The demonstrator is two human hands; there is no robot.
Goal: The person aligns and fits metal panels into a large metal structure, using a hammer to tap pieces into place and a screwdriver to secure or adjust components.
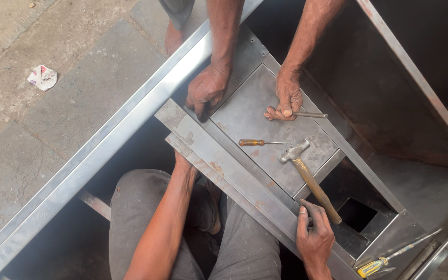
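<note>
My left hand (183, 162) reaches up to the near edge of a long grey metal strip (234, 173), and its fingers are hidden under it. Further right, my right hand (315, 236) grips the same strip, thumb on top, just beside the end of a wooden-handled hammer (309, 179). The hammer lies on a flat metal plate (250, 111). An orange-handled screwdriver (257, 142) lies on the plate too. Across from me, another person presses one hand (207, 89) on the plate's corner and holds a thin metal rod (311, 115) in the other hand (288, 99).
A shiny steel rail (105, 150) runs diagonally beside the paved floor, where a crumpled paper (42, 78) lies. A yellow-handled screwdriver (377, 265) rests at the lower right. The other person's bare foot (172, 39) stands at the top. A square hole (358, 213) opens beyond the hammer handle.
</note>
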